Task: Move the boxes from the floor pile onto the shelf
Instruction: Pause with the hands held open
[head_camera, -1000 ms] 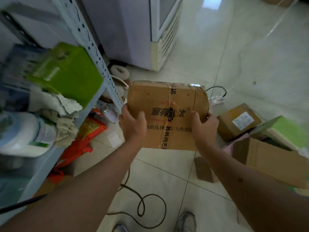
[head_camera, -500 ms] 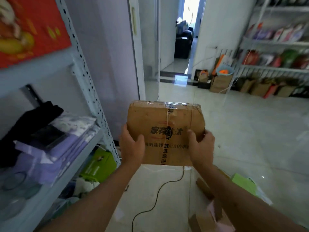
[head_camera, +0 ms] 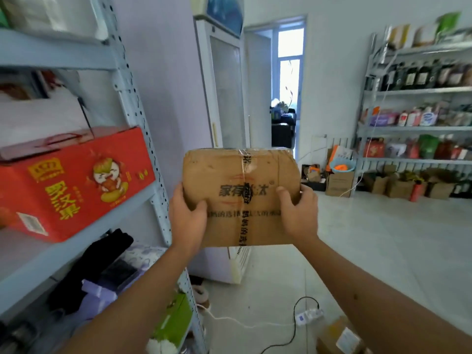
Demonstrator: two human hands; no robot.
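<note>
A taped brown cardboard box (head_camera: 240, 190) with black printed characters is held up in front of me at chest height. My left hand (head_camera: 189, 215) grips its left edge, thumb on the front face. My right hand (head_camera: 297, 213) grips its right edge the same way. The grey metal shelf (head_camera: 132, 200) stands at my left, just beside the box. One small brown box with a white label (head_camera: 339, 335) from the floor pile shows at the bottom right on the floor.
A red gift carton (head_camera: 74, 185) fills the middle shelf level; dark and purple clothing (head_camera: 109, 267) lies below it, a green box (head_camera: 176, 320) lower still. A glass-door fridge (head_camera: 224, 98) stands ahead. A power strip and cables (head_camera: 306, 315) lie on the floor. Stocked shelves (head_camera: 419, 129) line the right wall.
Both hands have lifted the box from low above the floor to chest height, and my view has risen from the floor pile to the upper shelf levels.
</note>
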